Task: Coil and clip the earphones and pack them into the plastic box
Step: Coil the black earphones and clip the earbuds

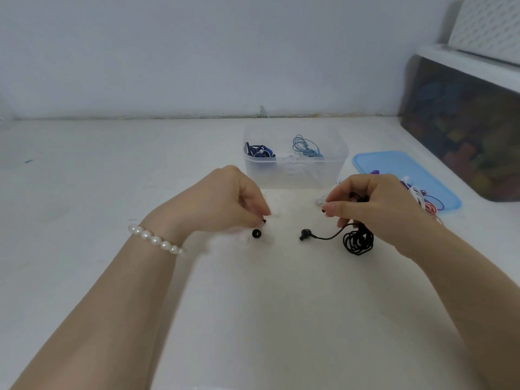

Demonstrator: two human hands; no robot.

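My right hand (374,204) holds a coiled bundle of black earphone cable (358,241) just above the white table. One black earbud (305,234) hangs out of the coil to the left on a short length of wire. My left hand (228,201) pinches a small black piece at its fingertips, and a round black ear tip (256,233) shows just below them. Behind both hands stands the clear plastic box (334,167). It holds a dark blue coiled set (260,151) and a light blue coiled set (306,147).
A blue lid (394,164) lies right of the box with several loose earphones (422,197) in white, purple and red on it. A dark bin (461,130) with a white rim stands at the far right. The wall runs along the table's back edge.
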